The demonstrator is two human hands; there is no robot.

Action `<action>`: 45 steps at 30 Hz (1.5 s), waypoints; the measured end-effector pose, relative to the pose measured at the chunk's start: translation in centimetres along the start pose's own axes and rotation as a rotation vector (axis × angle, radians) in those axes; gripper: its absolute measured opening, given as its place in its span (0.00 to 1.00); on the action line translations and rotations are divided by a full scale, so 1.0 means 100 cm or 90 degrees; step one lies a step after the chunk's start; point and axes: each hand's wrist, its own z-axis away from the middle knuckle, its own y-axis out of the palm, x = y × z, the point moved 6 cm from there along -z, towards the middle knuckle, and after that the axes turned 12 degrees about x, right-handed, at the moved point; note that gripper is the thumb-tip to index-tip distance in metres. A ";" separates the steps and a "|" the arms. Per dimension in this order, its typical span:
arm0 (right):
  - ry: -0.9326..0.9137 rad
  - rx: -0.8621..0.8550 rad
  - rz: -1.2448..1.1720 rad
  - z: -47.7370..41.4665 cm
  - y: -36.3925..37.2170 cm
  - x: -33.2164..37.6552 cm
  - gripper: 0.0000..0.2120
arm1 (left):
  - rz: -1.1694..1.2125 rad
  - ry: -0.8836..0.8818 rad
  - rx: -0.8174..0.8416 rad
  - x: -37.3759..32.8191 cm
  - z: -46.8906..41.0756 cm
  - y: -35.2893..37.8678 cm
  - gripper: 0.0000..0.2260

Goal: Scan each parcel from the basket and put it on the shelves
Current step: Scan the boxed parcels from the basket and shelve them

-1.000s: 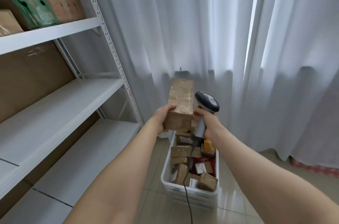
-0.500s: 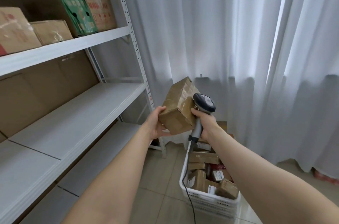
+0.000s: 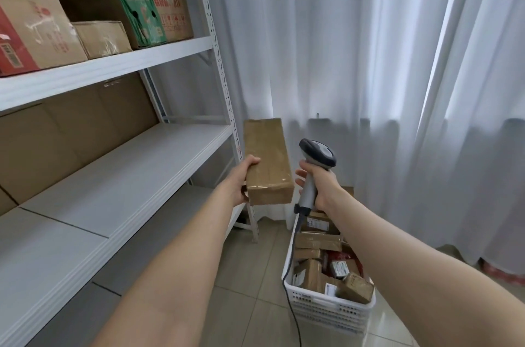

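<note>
Head view: your left hand [image 3: 241,180] grips the brown parcel [image 3: 267,159] by its near end, beside the rack's upright [image 3: 224,108]; your right hand [image 3: 322,186] is wrapped round the scanner [image 3: 316,153], apart from it; shelving seems next: swing left past that upright onto the middle shelf [image 3: 127,176]; cartons [image 3: 39,31] crowd the upper shelf [image 3: 127,58]; the basket [image 3: 326,311] sits below.

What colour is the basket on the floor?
White: the basket shows best in the head view.
</note>
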 end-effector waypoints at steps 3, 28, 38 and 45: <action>0.004 -0.004 0.010 0.002 -0.001 0.002 0.12 | 0.123 0.006 0.027 0.004 0.000 -0.005 0.16; -0.039 -0.046 0.071 0.002 0.006 0.002 0.07 | -0.143 -0.076 0.149 0.021 0.005 0.006 0.34; -0.031 -0.030 0.106 0.004 0.006 0.000 0.06 | -0.113 0.010 -0.007 0.031 0.000 -0.002 0.36; 0.037 0.105 0.162 0.016 0.029 0.002 0.09 | -0.076 0.025 -0.040 0.041 -0.007 -0.004 0.39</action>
